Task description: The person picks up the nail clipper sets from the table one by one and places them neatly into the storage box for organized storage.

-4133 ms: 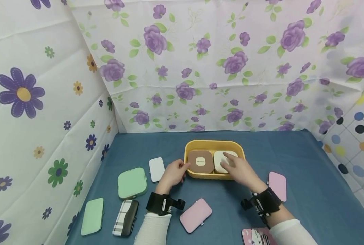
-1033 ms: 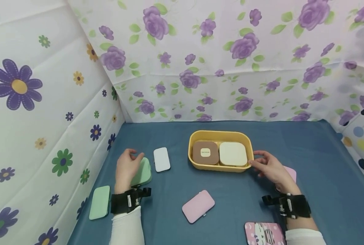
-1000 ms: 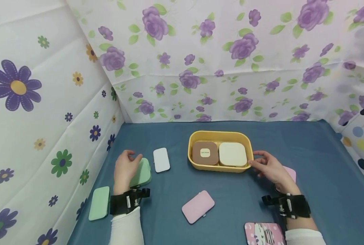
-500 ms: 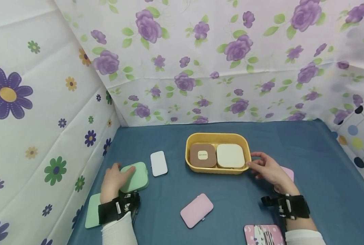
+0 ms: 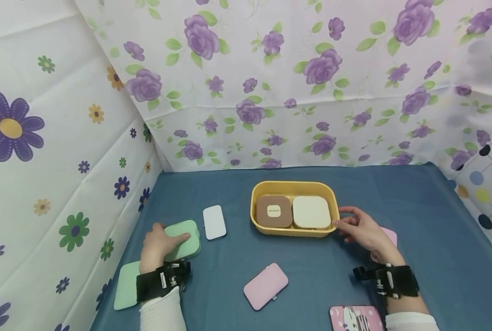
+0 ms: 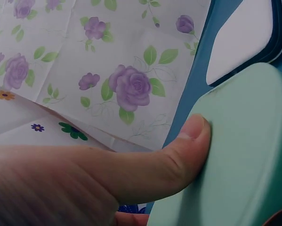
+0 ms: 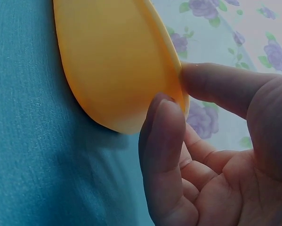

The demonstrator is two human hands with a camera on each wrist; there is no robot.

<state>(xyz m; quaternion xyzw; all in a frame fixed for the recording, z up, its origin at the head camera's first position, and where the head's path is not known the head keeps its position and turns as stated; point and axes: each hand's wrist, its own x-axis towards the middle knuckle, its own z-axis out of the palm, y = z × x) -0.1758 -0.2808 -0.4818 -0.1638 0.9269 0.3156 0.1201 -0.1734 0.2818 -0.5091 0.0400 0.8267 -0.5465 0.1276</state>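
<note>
In the head view my left hand [image 5: 157,246] is on a squarish mint-green case [image 5: 185,246] with rounded corners, at the left of the table. Its thumb lies over the lid while the other fingers go down the far left side. The left wrist view shows the thumb pressing the lid's edge; most fingers are hidden. My right hand [image 5: 363,232] holds the right end of a yellow tray [image 5: 291,231] between thumb and finger at the rim. Inside the tray sit a brown case [image 5: 274,220] and a cream case [image 5: 311,212], side by side.
A white flat case [image 5: 214,222] lies between green case and tray. Other flat cases are a green one [image 5: 126,287], a pink one [image 5: 266,286], a patterned pink one [image 5: 355,317] and another pink one [image 5: 390,234], partly behind my right hand. Printed cloth walls stand behind and beside.
My left hand has gone from the tray's left end to the mint-green case and lowered onto it. My right hand has moved off the cream case to the tray's right end.
</note>
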